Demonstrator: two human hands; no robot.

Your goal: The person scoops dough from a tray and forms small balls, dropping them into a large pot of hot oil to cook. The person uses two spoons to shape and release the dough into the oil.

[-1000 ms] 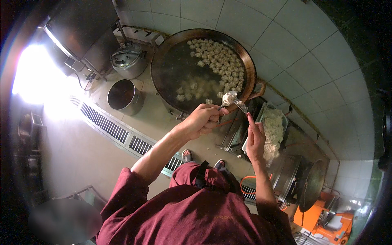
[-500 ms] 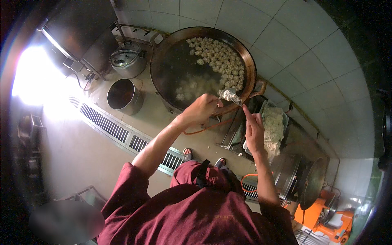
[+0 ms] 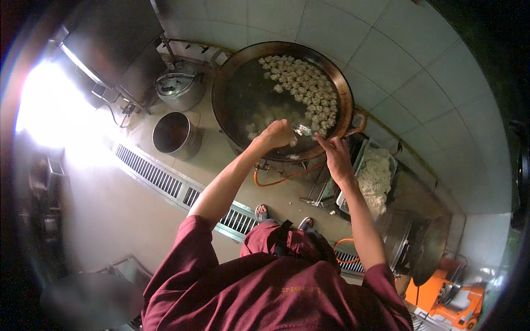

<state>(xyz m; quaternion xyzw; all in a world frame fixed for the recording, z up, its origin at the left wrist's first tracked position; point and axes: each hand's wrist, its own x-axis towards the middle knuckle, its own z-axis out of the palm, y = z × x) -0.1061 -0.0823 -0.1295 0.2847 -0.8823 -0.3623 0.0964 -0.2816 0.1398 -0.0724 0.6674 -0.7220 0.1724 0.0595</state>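
A large round wok (image 3: 217, 102) of cloudy liquid stands ahead of me, with many pale, lumpy balls (image 3: 303, 83) floating toward its far right side. Paler lumps show blurred in the liquid near my left hand. My left hand (image 3: 277, 135) is closed in a fist over the wok's near side, and what it holds is hidden. Just right of it, my right hand (image 3: 337, 157) grips a shiny metal spoon (image 3: 302, 129), index finger stretched along the handle. The spoon's bowl is over the liquid, close to my left fist.
A tray of pale paste (image 3: 375, 175) stands right of the wok. To the left are a lidded silver pot (image 3: 178, 91) and an open metal pot (image 3: 172, 134). An orange hose (image 3: 281, 181) runs below the wok. A floor drain grate (image 3: 149, 166) crosses behind the pots.
The pale paste that lay on the spoon has left it. The spoon and my right hand have moved slightly left, nearer my left fist. The view has shifted a little.
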